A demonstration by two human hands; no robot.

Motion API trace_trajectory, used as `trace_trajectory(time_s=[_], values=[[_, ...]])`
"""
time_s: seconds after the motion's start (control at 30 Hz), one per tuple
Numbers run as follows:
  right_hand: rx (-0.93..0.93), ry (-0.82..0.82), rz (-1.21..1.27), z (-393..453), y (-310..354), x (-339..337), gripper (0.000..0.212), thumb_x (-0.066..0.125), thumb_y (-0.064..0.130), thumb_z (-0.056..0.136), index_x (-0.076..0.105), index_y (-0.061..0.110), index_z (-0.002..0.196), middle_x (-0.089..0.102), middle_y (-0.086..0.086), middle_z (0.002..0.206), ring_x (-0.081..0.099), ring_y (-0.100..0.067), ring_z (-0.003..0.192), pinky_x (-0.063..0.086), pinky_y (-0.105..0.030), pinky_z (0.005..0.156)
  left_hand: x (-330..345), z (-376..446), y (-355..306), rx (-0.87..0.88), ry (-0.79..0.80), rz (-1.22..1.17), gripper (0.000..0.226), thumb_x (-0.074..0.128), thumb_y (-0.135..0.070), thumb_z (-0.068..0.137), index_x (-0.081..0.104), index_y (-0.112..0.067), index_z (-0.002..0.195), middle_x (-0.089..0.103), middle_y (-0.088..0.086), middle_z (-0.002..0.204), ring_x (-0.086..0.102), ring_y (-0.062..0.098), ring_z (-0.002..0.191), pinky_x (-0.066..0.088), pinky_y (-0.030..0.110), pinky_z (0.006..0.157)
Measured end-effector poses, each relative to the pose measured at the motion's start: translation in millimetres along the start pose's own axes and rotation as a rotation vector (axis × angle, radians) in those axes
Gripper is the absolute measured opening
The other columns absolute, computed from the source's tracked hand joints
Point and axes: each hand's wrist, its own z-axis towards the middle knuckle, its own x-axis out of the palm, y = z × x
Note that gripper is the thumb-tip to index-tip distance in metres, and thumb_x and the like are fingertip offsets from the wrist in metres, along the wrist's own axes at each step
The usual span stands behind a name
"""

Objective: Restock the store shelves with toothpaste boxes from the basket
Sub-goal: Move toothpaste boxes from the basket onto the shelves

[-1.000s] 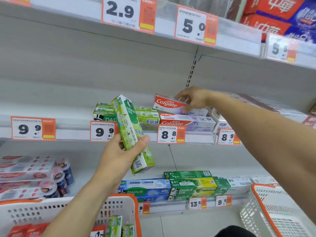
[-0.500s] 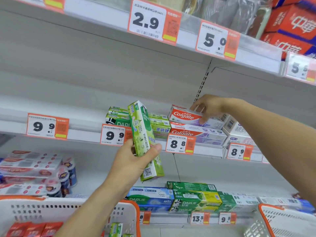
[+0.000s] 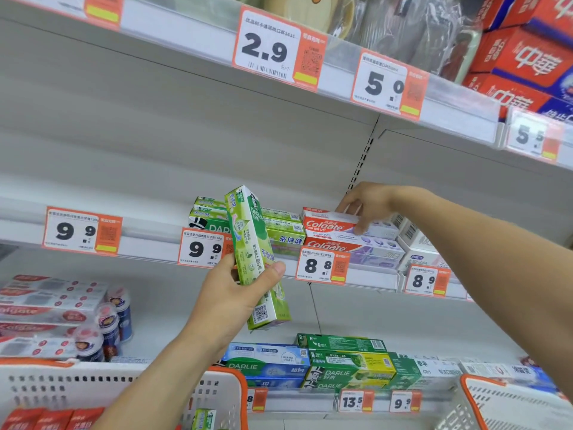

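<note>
left hand [image 3: 231, 293] grips green box [image 3: 255, 259]; right hand [image 3: 367, 203], at 3 o'clock, pinches shelved colgate box [image 3: 328, 225]; basket [image 3: 117, 389] part-full.

A "2.9" price tag [image 3: 278, 46] is clipped to the top rail. Right of it a "5.0" tag [image 3: 387, 83] is seen; behind that, plastic-wrapped goods [image 3: 412, 29]. Far below the "2.9" tag, left, small printed cans [image 3: 108, 324] are stacked.

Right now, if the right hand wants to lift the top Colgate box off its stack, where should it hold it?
Pinch the top Colgate box across its narrow front-to-back width, from above. It lies flat and long, and its right end, under the right hand, is open to reach.
</note>
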Motion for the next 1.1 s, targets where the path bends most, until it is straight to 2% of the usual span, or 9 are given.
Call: trace_trajectory(time_s=[0.23,0.33,0.4,0.57,0.67,0.77,0.87,1.0,1.1], values=[[0.032,0.150,0.131,-5,3,10,0.046,0.063,0.008,0.093,0.059,0.022,0.136,0.065,0.002,0.132,0.058,-0.021,0.123,0.048,-0.038,0.103,1,1,2,0.009,0.002,0.008,0.052,0.078,-0.046,0.061,0.066,-0.028,0.109,0.077,-0.014,0.097,0.074,0.004,0.088,0.058,0.028,0.078],[-0.075,-0.130,0.086,-15,21,10,0.037,0.066,0.017,0.093,0.063,0.021,0.129,0.066,0.003,0.126,0.062,-0.018,0.118,0.047,-0.031,0.102,1,2,3,0.015,0.000,0.020,0.052,0.079,-0.045,0.062,0.066,-0.029,0.109,0.076,-0.016,0.095,0.073,0.003,0.087,0.058,0.025,0.074],[-0.212,-0.288,0.321,-33,45,15,0.024,0.068,0.019,0.094,0.067,0.020,0.118,0.071,0.001,0.117,0.069,-0.018,0.105,0.053,-0.035,0.099,0,2,4,0.025,0.000,0.036,0.048,0.081,-0.041,0.068,0.066,-0.027,0.110,0.076,-0.017,0.094,0.073,0.002,0.086,0.058,0.021,0.071],[-0.348,0.080,0.919,-86,116,56,0.049,0.063,0.034,0.092,0.051,0.010,0.134,0.069,-0.017,0.116,0.072,-0.034,0.097,0.061,-0.044,0.081,1,2,5,0.078,-0.007,0.092,0.043,0.084,-0.030,0.075,0.064,-0.030,0.114,0.076,-0.012,0.096,0.071,0.000,0.087,0.054,0.013,0.067],[-0.336,0.083,1.086,-96,133,81,0.066,0.074,0.034,0.079,0.046,0.015,0.136,0.071,-0.011,0.106,0.072,-0.024,0.088,0.061,-0.045,0.077,2,-1,4,0.120,-0.010,0.168,0.050,0.085,-0.028,0.076,0.058,-0.035,0.118,0.074,-0.011,0.100,0.069,-0.004,0.085,0.052,0.011,0.066],[-0.320,0.028,1.210,-97,138,91,0.054,0.075,0.020,0.084,0.052,0.012,0.132,0.071,-0.009,0.098,0.071,-0.019,0.088,0.061,-0.041,0.077,0,-3,4,0.123,0.004,0.214,0.045,0.081,-0.027,0.081,0.060,-0.036,0.119,0.074,-0.013,0.101,0.069,-0.004,0.089,0.057,0.019,0.077],[-0.331,0.041,1.255,-98,138,95,0.038,0.066,0.026,0.093,0.059,0.010,0.127,0.068,-0.017,0.116,0.068,-0.021,0.099,0.058,-0.040,0.083,-2,-6,-2,0.065,-0.007,0.097,0.030,0.075,-0.024,0.087,0.068,-0.029,0.115,0.077,-0.009,0.098,0.072,0.006,0.093,0.060,0.036,0.084],[-0.282,0.146,1.295,-100,132,98,0.038,0.055,0.037,0.099,0.061,0.015,0.130,0.068,-0.010,0.124,0.065,-0.027,0.110,0.049,-0.057,0.102,-3,-11,-19,-0.121,0.049,-0.227,0.024,0.064,-0.030,0.094,0.073,-0.017,0.113,0.078,0.007,0.101,0.076,0.024,0.089,0.061,0.042,0.067],[-0.335,0.356,1.454,-107,132,105,0.041,0.058,0.036,0.096,0.058,0.025,0.135,0.067,-0.011,0.126,0.065,-0.036,0.111,0.054,-0.054,0.095,-8,-10,-21,-0.135,0.066,-0.247,0.027,0.063,-0.033,0.094,0.074,-0.016,0.112,0.078,0.008,0.100,0.076,0.024,0.090,0.059,0.034,0.062]])
